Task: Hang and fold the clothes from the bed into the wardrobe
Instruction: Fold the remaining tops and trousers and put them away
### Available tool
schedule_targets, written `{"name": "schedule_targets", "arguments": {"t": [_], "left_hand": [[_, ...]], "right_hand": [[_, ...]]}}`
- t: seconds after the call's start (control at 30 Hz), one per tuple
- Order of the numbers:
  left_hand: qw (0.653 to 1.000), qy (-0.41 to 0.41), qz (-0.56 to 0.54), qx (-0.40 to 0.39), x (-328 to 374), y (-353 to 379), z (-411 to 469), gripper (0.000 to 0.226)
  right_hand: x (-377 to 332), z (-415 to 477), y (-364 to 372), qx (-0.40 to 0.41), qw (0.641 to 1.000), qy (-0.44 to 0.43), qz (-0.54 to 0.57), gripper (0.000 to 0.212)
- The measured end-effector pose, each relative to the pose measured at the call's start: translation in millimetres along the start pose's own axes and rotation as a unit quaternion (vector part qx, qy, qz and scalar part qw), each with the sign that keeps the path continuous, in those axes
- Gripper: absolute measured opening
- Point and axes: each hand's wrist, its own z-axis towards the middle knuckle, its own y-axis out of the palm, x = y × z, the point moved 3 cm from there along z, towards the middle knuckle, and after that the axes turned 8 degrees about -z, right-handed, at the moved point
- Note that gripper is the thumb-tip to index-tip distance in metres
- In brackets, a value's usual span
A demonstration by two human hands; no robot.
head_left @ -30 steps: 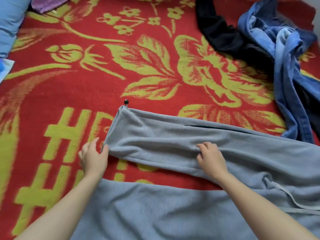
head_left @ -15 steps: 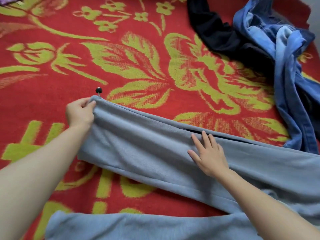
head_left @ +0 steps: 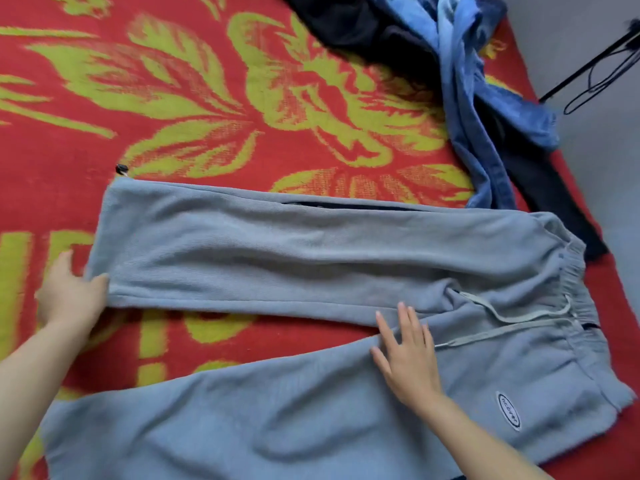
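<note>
left hand (head_left: 69, 301) pinches sweatpants (head_left: 277, 251) hem | right hand (head_left: 408, 362) flat, ungripping, pressing sweatpants | blanket (head_left: 207, 98) bears sweatpants, jeans (head_left: 485, 109)

You've got a red bedspread (head_left: 52, 195) w/ yellow-green flowers filling the frame; grey floor (head_left: 595, 174) upper right, w/ a black stand leg (head_left: 588, 65).

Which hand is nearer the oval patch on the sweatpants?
Right. The right hand lies flat on the sweatpants by the crotch, close beside the oval patch. The left hand pinches the far leg's cuff, at the opposite end.
</note>
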Motion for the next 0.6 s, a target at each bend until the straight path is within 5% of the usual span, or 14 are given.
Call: {"name": "schedule_targets", "arguments": {"t": [0.1,0.2,0.37,0.43,0.6], "left_hand": [[1.000,-0.018,-0.012,0.019,-32,-8,12,0.064],[0.999,-0.014,-0.004,0.043,30,-36,-88,0.069],[0.995,-0.056,0.076,0.019,9,-32,-213,0.069],[0.995,-0.026,0.098,0.011,-2,-21,-257,0.069],[0.985,0.072,0.134,-0.081,-1,20,-342,0.075]], "right_hand": [[10,-50,9,-0.026,0.999,0.019,-0.001,0.046],[19,-88,13,-0.076,0.995,0.059,0.028,0.055],[27,-133,16,-0.148,0.982,0.109,0.050,0.079],[28,-146,15,-0.142,0.981,0.119,0.060,0.096],[48,-155,7,-0.124,0.987,0.091,0.044,0.098]]}}
